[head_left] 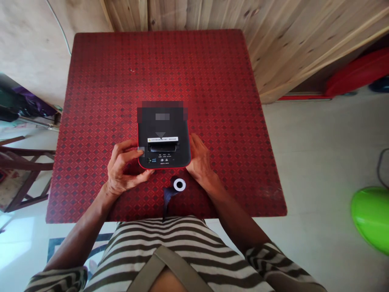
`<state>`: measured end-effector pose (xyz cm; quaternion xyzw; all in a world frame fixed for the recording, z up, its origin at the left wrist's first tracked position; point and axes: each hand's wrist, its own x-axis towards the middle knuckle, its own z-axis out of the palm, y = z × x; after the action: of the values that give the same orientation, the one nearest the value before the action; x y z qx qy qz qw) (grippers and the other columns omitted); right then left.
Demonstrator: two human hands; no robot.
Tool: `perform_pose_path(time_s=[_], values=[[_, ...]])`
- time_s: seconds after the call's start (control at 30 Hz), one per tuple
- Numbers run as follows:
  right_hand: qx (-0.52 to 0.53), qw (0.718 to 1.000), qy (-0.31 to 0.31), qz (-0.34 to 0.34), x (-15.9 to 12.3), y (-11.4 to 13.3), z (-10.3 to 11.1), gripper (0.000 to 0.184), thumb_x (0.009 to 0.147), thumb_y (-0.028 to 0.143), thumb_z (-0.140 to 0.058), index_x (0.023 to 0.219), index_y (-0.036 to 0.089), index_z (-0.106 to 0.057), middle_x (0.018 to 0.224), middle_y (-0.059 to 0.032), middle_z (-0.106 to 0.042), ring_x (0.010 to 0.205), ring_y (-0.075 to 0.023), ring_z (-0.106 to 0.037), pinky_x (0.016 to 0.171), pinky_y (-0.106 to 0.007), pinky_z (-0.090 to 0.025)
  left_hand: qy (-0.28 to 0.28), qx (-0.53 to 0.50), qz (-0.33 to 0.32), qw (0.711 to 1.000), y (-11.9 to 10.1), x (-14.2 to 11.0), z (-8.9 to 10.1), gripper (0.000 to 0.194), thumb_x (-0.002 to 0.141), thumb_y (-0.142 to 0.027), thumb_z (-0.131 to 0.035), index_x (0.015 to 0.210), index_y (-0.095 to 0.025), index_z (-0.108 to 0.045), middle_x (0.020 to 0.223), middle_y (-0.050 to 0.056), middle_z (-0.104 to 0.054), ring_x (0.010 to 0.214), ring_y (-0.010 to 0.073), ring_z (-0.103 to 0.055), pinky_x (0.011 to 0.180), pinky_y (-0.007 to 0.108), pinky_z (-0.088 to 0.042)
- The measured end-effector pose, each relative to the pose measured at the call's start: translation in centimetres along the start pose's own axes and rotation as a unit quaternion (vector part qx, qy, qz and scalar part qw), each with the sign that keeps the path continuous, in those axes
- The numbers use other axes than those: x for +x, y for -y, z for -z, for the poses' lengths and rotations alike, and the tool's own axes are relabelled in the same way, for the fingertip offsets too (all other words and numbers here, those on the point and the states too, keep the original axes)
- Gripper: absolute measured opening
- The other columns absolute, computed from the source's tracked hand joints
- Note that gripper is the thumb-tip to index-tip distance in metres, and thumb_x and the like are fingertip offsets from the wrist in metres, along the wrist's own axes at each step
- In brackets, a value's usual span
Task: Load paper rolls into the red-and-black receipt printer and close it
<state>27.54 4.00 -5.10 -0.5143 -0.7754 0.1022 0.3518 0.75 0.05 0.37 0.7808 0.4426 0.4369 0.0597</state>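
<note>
A small black receipt printer with a red lower edge sits in the middle of a red patterned table. My left hand grips its left front corner, thumb under the front edge and a fingertip on a grey button at the side. My right hand lies against the printer's right side, fingers curled round it. Just in front of the printer, between my wrists, lies a small paper roll with a dark strip trailing toward the table's near edge.
A wooden plank wall runs behind and right of the table. A dark wooden chair stands at the left. A bright green round object sits on the floor at the right, and a red item lies by the wall.
</note>
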Motion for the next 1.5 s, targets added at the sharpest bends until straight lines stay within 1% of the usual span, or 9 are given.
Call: perform_pose_path(time_s=[0.27, 0.53, 0.7, 0.9, 1.03, 1.17, 1.3, 1.4, 1.5], values=[[0.039, 0.999, -0.006, -0.011, 0.6, 0.3, 0.1, 0.016, 0.107, 0.022, -0.05, 0.102, 0.023, -0.065, 0.095, -0.0057, -0.069, 0.082, -0.021, -0.063, 0.073, -0.033, -0.053, 0.003, 0.014, -0.016, 1.0, 0.3, -0.2, -0.1, 0.059, 0.087, -0.043, -0.09, 0.136, -0.027, -0.06, 0.13, 0.01, -0.07, 0.115, 0.0246, -0.073, 0.092, 0.041, -0.065], [-0.012, 0.996, -0.05, 0.076, 4.5, 3.9, 6.9, 0.02, 0.11, 0.018, -0.056, 0.116, 0.022, -0.075, 0.1, -0.0054, -0.078, 0.092, -0.0207, -0.072, 0.086, -0.036, -0.059, -0.011, 0.041, -0.053, 0.998, 0.4, -0.4, -0.2, 0.062, 0.093, -0.046, -0.083, 0.145, -0.026, -0.057, 0.127, 0.01, -0.07, 0.113, 0.0241, -0.074, 0.093, 0.039, -0.066], [-0.105, 0.971, 0.125, 0.172, 9.2, 7.6, 5.9, 0.018, 0.108, 0.012, -0.061, 0.106, 0.018, -0.078, 0.102, -0.0081, -0.08, 0.102, -0.0234, -0.071, 0.093, -0.038, -0.059, 0.003, 0.053, -0.041, 0.998, 0.5, -0.7, -0.3, 0.067, 0.094, -0.047, -0.082, 0.152, -0.027, -0.054, 0.129, 0.01, -0.068, 0.115, 0.0236, -0.073, 0.095, 0.038, -0.067], [-0.212, 0.914, 0.334, 0.087, 13.4, 9.7, 3.6, 0.03, 0.103, 0.001, -0.054, 0.117, 0.008, -0.08, 0.116, -0.0219, -0.082, 0.103, -0.0319, -0.079, 0.082, -0.041, -0.058, 0.007, 0.039, -0.052, 0.998, 0.5, -1.1, -0.4, 0.067, 0.096, -0.043, -0.082, 0.154, -0.023, -0.054, 0.131, 0.012, -0.067, 0.117, 0.0232, -0.073, 0.097, 0.035, -0.068], [-0.215, 0.892, 0.391, 0.078, 14.2, 10.3, 4.5, 0.033, 0.102, 0.002, -0.053, 0.123, 0.007, -0.078, 0.124, -0.0219, -0.081, 0.113, -0.0328, -0.079, 0.092, -0.041, -0.06, 0.008, 0.048, -0.051, 0.998, 0.6, -1.2, -0.5, 0.068, 0.096, -0.045, -0.082, 0.154, -0.023, -0.053, 0.131, 0.012, -0.067, 0.117, 0.0228, -0.073, 0.097, 0.035, -0.068], [-0.173, 0.923, 0.334, 0.083, 13.1, 10.9, 6.6, 0.026, 0.102, 0.008, -0.059, 0.121, 0.012, -0.076, 0.122, -0.0162, -0.081, 0.114, -0.0293, -0.077, 0.098, -0.04, -0.058, 0.008, 0.043, -0.046, 0.998, 0.5, -1.2, -0.5, 0.068, 0.096, -0.044, -0.082, 0.155, -0.025, -0.053, 0.132, 0.012, -0.068, 0.117, 0.0234, -0.073, 0.097, 0.037, -0.069], [-0.049, 0.98, 0.17, 0.09, 10.6, 10.2, 10.2, 0.016, 0.097, 0.013, -0.071, 0.111, 0.02, -0.075, 0.109, -0.0074, -0.082, 0.097, -0.0232, -0.076, 0.088, -0.037, -0.06, 0.008, 0.038, -0.039, 0.998, 0.5, -1.2, -0.5, 0.07, 0.094, -0.043, -0.084, 0.155, -0.025, -0.054, 0.132, 0.012, -0.068, 0.118, 0.0241, -0.073, 0.097, 0.036, -0.069], [0.071, 0.997, 0.002, 0.011, 9.5, 6.2, 11.7, 0.02, 0.089, 0.022, -0.082, 0.107, 0.025, -0.073, 0.091, 0.0011, -0.078, 0.07, -0.0161, -0.069, 0.071, -0.033, -0.058, 0.009, 0.042, -0.037, 0.998, 0.4, -1.1, -0.5, 0.07, 0.095, -0.044, -0.083, 0.156, -0.026, -0.053, 0.131, 0.012, -0.068, 0.117, 0.024, -0.073, 0.097, 0.037, -0.068], [0.155, 0.979, -0.116, -0.068, 9.4, -0.3, 10.3, 0.023, 0.091, 0.035, -0.078, 0.108, 0.027, -0.066, 0.092, 0.0014, -0.074, 0.074, -0.0169, -0.071, 0.07, -0.033, -0.06, 0.005, 0.046, -0.042, 0.998, 0.5, -1.0, -0.4, 0.068, 0.096, -0.045, -0.081, 0.155, -0.026, -0.053, 0.131, 0.012, -0.068, 0.117, 0.0244, -0.073, 0.097, 0.038, -0.069]])
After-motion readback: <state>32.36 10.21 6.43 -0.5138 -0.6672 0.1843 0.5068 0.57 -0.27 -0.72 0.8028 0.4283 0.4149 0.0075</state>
